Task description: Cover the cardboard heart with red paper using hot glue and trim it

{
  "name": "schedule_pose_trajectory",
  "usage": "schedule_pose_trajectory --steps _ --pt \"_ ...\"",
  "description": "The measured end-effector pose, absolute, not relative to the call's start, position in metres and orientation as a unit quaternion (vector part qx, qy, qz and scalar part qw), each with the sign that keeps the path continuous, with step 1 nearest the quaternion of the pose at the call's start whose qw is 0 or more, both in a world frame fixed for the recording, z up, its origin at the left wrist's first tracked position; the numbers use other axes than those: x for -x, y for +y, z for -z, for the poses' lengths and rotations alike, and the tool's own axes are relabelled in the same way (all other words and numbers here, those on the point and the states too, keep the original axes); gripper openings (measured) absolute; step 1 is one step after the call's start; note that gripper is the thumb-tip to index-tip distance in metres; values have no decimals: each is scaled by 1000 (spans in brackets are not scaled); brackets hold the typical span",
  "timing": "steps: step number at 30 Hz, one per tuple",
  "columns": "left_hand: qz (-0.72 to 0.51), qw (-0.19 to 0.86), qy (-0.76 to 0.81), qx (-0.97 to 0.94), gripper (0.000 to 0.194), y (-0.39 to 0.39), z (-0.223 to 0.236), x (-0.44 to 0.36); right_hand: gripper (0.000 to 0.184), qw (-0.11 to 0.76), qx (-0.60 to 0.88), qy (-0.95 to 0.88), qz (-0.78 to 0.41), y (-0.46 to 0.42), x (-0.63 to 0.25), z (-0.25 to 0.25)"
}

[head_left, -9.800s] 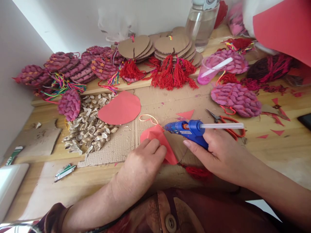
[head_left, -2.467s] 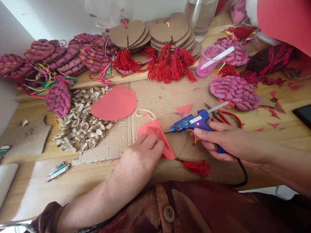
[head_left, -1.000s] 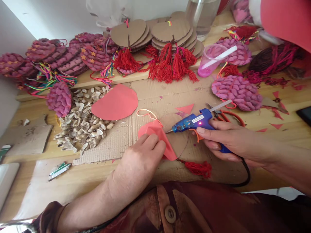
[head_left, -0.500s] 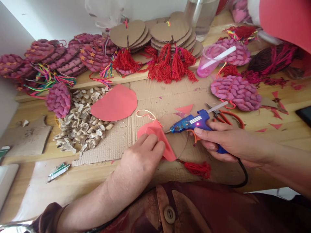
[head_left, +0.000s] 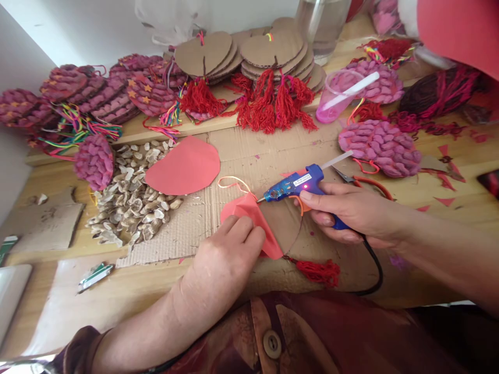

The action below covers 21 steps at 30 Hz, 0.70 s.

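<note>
My left hand [head_left: 232, 252] is closed on a folded-back sheet of red paper [head_left: 268, 236], which covers the left part of a round cardboard disc [head_left: 286, 223]. A loop of pale cord [head_left: 234, 179] comes off the disc's top, and a red yarn tassel [head_left: 317, 271] lies at its lower end. My right hand [head_left: 339, 210] grips a blue hot glue gun [head_left: 290, 184] with a clear glue stick in its back and a small light on. Its nozzle points left, close to the disc's top beside the paper fold; whether it touches cannot be seen.
Peanut shells [head_left: 136, 208] lie left, partly under a red paper piece [head_left: 185, 166]. Orange-handled pliers [head_left: 372, 184] and a pink braided disc [head_left: 380, 148] sit right. Along the back stand stacked cardboard discs [head_left: 205, 52] and a tilted pink cup [head_left: 337, 96]. A black cable [head_left: 378, 270] trails from the gun.
My right hand has moved the glue gun left and slightly up, bringing its nozzle nearer the disc's top by the cord. My left hand holds the paper in the same place.
</note>
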<state>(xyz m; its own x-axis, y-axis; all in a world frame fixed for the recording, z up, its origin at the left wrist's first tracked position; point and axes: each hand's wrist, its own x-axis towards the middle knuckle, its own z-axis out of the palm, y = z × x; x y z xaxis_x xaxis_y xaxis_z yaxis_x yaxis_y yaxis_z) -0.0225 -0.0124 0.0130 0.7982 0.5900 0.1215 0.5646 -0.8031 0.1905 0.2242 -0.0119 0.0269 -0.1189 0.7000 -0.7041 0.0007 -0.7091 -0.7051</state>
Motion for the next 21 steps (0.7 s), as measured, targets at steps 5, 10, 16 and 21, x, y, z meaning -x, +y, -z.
schedule_pose_trajectory --steps 5,10,16,21 --pt "-80 68 309 -945 17 -13 -15 22 29 255 624 -293 -678 -5 -220 -26" --pt "-82 72 308 -945 17 -12 -14 21 29 249 630 -290 -676 -10 -221 -25" --pt "-86 69 306 -946 17 -12 -14 20 29 247 636 -292 -671 -15 -227 -29" --pt "-90 63 307 -945 19 -12 -14 20 24 261 628 -302 -668 -13 -229 -30"
